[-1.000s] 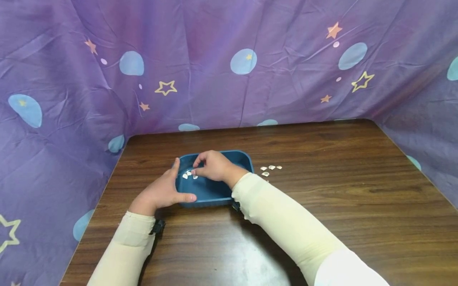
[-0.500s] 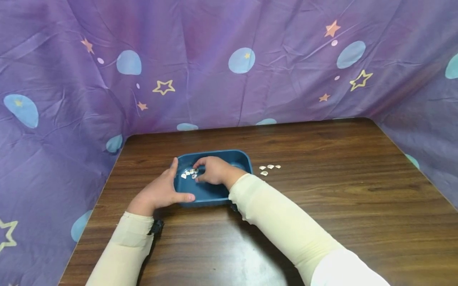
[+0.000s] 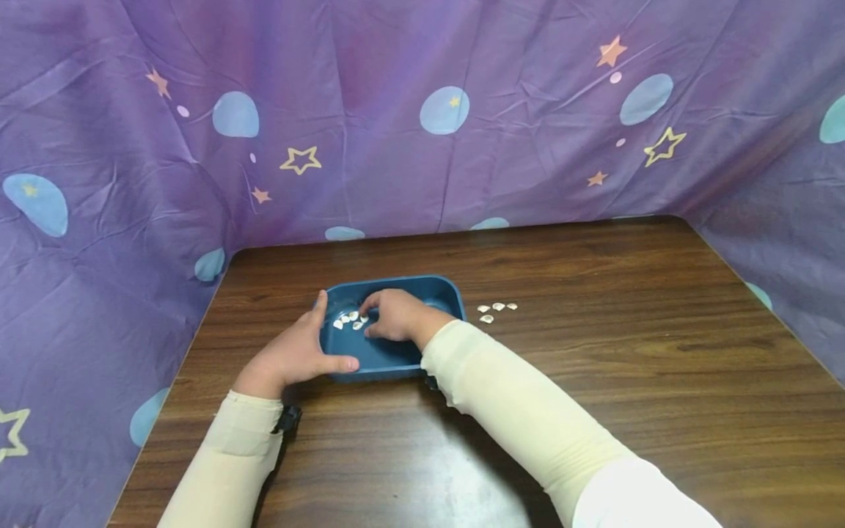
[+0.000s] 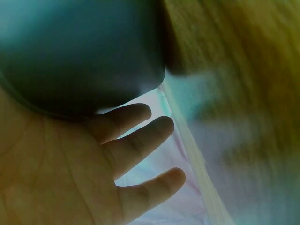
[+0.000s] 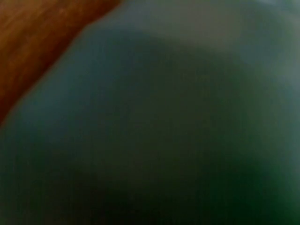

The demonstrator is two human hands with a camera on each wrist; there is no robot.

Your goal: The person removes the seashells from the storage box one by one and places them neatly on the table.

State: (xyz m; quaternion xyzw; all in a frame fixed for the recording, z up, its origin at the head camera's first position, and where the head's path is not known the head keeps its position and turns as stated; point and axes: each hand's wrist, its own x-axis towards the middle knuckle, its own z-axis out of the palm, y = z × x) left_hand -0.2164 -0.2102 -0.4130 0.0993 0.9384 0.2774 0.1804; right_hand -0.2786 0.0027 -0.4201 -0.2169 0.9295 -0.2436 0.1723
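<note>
A blue rectangular plastic tray (image 3: 389,373) stands on the wooden table. Several small white seashells (image 3: 339,324) lie inside it, grouped near its left end. My left hand (image 3: 290,356) rests against that left end, its thumb along the near rim. In the left wrist view its fingers (image 4: 145,143) are straight and spread beside the dark tray wall (image 4: 93,70). My right hand (image 3: 399,315) reaches down into the tray from the right. Its thumb and index finger are apart, with the index fingertip right at one of the shells. The right wrist view is dark and blurred.
To the right of the tray, several more shells (image 3: 486,319) lie on the table (image 3: 627,367). A purple curtain (image 3: 376,176) printed with stars and blue spots hangs behind the table and along both sides.
My right thumb and index finger, close together at the shells a second ago, have spread apart and shifted slightly right. One more shell shows in the tray's group. The left hand keeps its place.
</note>
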